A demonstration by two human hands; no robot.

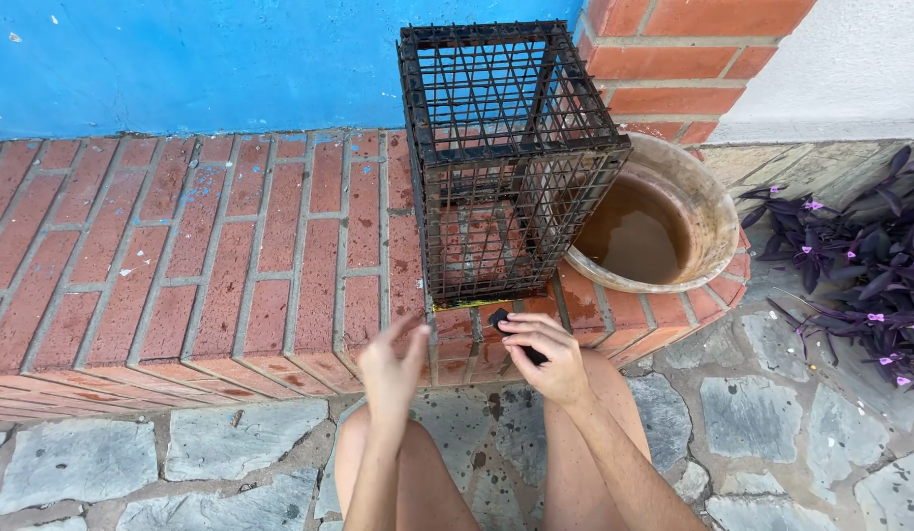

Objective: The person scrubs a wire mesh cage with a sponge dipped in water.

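Both hands meet at lower centre of the frame: the right hand (542, 356) pinches a small black object (516, 337), while the left hand (391, 367) hangs loose and empty beside it. By my reading, the piece is being readied; fitting it would need a short reach up-frame to the black wire cage (506, 157), standing just above on the brick ledge (211, 256).
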